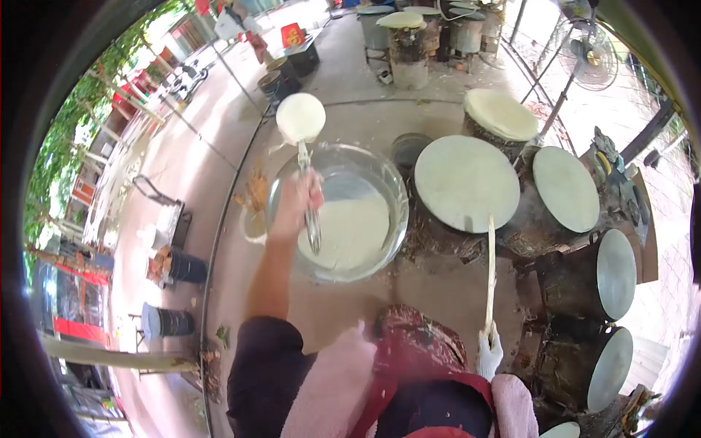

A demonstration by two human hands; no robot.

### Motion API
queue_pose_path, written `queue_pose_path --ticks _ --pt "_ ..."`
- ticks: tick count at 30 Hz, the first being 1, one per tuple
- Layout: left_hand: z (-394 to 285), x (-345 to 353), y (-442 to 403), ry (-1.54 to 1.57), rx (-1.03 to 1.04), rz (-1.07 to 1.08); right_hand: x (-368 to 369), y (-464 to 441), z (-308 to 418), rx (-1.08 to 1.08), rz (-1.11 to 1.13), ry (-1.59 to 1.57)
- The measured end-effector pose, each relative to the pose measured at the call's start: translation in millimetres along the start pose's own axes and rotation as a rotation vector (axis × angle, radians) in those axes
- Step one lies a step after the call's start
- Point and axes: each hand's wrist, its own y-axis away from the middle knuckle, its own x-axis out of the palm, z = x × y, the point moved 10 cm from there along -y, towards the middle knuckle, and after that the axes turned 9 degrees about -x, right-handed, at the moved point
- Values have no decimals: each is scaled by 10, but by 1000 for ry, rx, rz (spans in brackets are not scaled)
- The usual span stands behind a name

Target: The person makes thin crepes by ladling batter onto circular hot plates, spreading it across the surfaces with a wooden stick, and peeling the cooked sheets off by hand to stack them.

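My bare left hand (301, 196) is closed around the metal handle of a ladle (301, 119), whose round bowl looks full of pale batter. Below it stands a wide metal basin (400, 226), holding white liquid batter (347, 230). In a white glove, my right hand (489, 355) grips the lower end of a thin wooden stick (491, 274). The stick's far tip meets the near edge of a large round pale surface (467, 182) on a stove to the right of the basin. Whether that surface is a lid, cloth or sheet, I cannot tell.
More round pale tops (567, 188) line the right side, with pots (577, 277) tilted on stoves nearer me. A dark bucket (411, 151) stands between basin and stove. Behind are drums (407, 55) and a standing fan (588, 58). Buckets (168, 321) sit at the left.
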Motion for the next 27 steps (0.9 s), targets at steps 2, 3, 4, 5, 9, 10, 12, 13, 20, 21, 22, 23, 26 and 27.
queue_pose_path --ticks 2,3,4,5,9,10,12,13,20,21,22,23,26,27 --pt "-85 400 59 -191 67 61 -69 12 169 15 -81 -22" --pt "-116 636 99 -224 21 87 -142 -23 195 18 -110 -3" --pt "-61 849 105 -259 -29 117 -254 -36 184 24 -144 16" --pt "77 1086 54 -204 -105 249 -389 -50 150 30 -189 30" --pt "1224 1845 -76 395 -915 443 -981 -232 2 12 -306 133" --pt "1418 2116 -26 175 -869 383 -1158 -247 -106 24 -338 111" --pt "1865 2866 158 105 -942 581 -1523 -309 -237 36 -397 112" --pt "2195 3258 302 266 -1093 811 -1719 -320 -265 56 -450 58" --pt "2834 6067 1150 -5 -1026 958 -3530 -416 -725 31 -703 -77" --pt "2930 6462 1267 115 -1180 969 -3776 -437 -709 27 -753 -86" --pt "2914 6916 1407 57 -1183 1040 -4069 -513 -749 67 -745 -49" --pt "2928 7335 1462 -38 -1155 1057 -4343 -586 -782 87 -767 -73" --pt "3111 8471 1599 -295 -1010 1164 -5109 -891 -497 21 -826 -76" --pt "3194 8822 1633 -365 -921 1236 -5301 -1020 -476 7 -848 -137"
